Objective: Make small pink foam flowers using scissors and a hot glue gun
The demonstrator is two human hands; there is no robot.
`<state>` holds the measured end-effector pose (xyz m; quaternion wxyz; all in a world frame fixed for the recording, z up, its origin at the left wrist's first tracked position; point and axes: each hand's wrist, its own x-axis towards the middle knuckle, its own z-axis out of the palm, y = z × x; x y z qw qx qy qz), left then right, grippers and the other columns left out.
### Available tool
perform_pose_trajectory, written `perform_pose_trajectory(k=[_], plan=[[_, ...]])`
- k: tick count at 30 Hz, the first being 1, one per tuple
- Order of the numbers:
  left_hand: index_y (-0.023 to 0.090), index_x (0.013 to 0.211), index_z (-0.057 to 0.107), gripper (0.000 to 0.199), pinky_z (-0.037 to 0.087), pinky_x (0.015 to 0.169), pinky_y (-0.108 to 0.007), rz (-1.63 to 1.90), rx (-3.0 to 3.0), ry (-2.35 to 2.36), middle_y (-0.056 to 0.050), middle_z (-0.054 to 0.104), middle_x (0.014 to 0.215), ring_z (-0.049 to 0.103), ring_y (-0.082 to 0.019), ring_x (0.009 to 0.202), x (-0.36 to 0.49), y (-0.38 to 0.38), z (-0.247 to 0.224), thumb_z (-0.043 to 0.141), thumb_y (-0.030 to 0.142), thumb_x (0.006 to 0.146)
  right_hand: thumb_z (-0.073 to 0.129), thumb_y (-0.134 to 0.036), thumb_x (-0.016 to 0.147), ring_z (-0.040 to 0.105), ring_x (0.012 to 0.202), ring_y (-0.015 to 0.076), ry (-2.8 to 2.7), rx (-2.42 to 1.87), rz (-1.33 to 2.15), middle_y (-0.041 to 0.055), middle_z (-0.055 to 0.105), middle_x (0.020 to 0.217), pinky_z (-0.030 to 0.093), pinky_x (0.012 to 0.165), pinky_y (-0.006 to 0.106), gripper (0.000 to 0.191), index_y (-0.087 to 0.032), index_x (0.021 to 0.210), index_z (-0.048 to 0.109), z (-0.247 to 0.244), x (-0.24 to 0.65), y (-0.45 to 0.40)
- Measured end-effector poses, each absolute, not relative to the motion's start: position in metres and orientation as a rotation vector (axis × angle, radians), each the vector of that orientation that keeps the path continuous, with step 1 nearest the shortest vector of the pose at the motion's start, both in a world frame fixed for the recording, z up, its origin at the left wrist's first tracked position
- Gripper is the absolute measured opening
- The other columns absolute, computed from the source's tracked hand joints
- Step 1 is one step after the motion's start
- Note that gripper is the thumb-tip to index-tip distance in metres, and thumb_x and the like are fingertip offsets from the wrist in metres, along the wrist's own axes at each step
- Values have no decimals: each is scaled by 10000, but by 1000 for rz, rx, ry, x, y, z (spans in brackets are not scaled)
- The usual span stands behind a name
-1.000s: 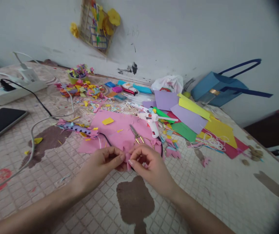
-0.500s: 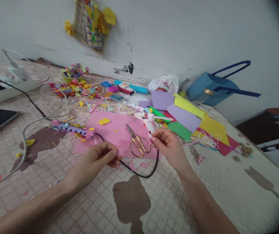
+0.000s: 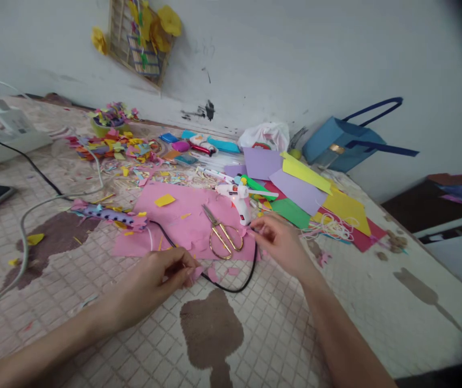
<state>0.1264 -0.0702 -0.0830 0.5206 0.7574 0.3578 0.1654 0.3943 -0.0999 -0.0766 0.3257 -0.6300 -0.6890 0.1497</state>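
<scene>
The person's left forearm reaches in from the lower left, and the left hand [image 3: 162, 277] hangs low over the counter [image 3: 287, 334], fingers curled, thumb and fingertips pinching a pink paper scrap [image 3: 196, 272] just beside the black cord [image 3: 237, 291]. The right forearm slants up from the lower right; the right hand [image 3: 279, 240], wrist bent inward, pinches a small pink piece [image 3: 244, 230] near the handle of the white glue gun [image 3: 240, 210]. Gold-handled scissors [image 3: 224, 237] lie between the hands on pink paper [image 3: 146, 207]. Toward the wall, a green bowl [image 3: 102, 130] is heaped with multicoloured paper cuttings [image 3: 114, 114]. A white plastic bag [image 3: 270, 133] slumps around something partly red; a blue handled bag [image 3: 320, 143] leans against the wall, its contents hidden.
</scene>
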Motion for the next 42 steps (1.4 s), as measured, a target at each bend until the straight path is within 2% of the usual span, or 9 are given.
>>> perform_pose_trajectory(k=[3, 6, 9, 15, 19, 23, 29, 35, 42], plan=[[189, 763, 574, 153, 431, 565, -225, 421, 1839, 877, 13, 610, 656, 564, -140, 606, 126, -68, -85, 447, 229, 838, 553, -102, 791, 548, 682, 117, -2119, -1486, 687, -4, 579, 835, 430, 593, 230, 140, -205, 878, 591, -74, 364, -110], [188, 761, 565, 158, 417, 556, -216, 418, 1848, 888, 18, 601, 652, 556, -135, 601, 126, -68, -86, 441, 237, 845, 556, -61, 780, 555, 844, 139, -2243, -1440, 664, 8, 571, 935, 442, 731, 264, 212, -207, 935, 564, -78, 341, -116], [184, 773, 561, 166, 415, 564, -225, 400, 1856, 896, 13, 601, 665, 561, -141, 617, 126, -68, -86, 432, 251, 854, 528, -42, 790, 537, 918, 155, -2317, -1444, 637, 20, 552, 969, 439, 772, 284, 244, -208, 969, 543, -82, 333, -116], [181, 773, 558, 147, 440, 575, -239, 442, 1777, 914, 7, 610, 677, 571, -148, 630, 127, -69, -86, 446, 247, 841, 517, -24, 799, 535, 852, 127, -2293, -1444, 659, 3, 523, 904, 435, 735, 247, 168, -190, 818, 540, -82, 332, -115], [181, 767, 549, 139, 475, 611, -250, 502, 1660, 898, 6, 626, 674, 592, -145, 639, 128, -66, -87, 463, 263, 840, 530, -78, 828, 531, 876, 136, -2305, -1428, 691, 9, 515, 944, 436, 743, 259, 166, -208, 931, 548, -82, 331, -115], [178, 739, 521, 134, 471, 577, -234, 519, 1583, 895, 18, 609, 638, 574, -129, 600, 128, -64, -87, 480, 269, 829, 534, -113, 843, 527, 839, 139, -2318, -1432, 721, 13, 512, 916, 425, 716, 257, 86, -195, 862, 552, -83, 329, -115], [170, 712, 512, 147, 420, 495, -209, 508, 1465, 886, 34, 566, 577, 516, -101, 509, 129, -64, -82, 500, 279, 809, 553, -51, 783, 504, 711, 104, -1926, -1394, 905, -24, 514, 779, 398, 631, 220, 139, -185, 752, 529, -83, 326, -113], [156, 697, 511, 191, 374, 460, -189, 487, 1376, 881, 46, 546, 585, 487, -75, 476, 131, -66, -81, 533, 313, 803, 539, -200, 834, 495, 509, 78, -1359, -1266, 1305, -52, 508, 630, 411, 477, 196, 51, -196, 804, 498, -88, 314, -114], [150, 765, 544, 167, 447, 521, -209, 447, 1239, 815, 25, 620, 611, 568, -97, 530, 131, -67, -86, 566, 313, 791, 555, -221, 827, 537, 545, 83, -1310, -1236, 1316, -26, 544, 702, 437, 459, 189, 146, -188, 968, 538, -88, 303, -116]])
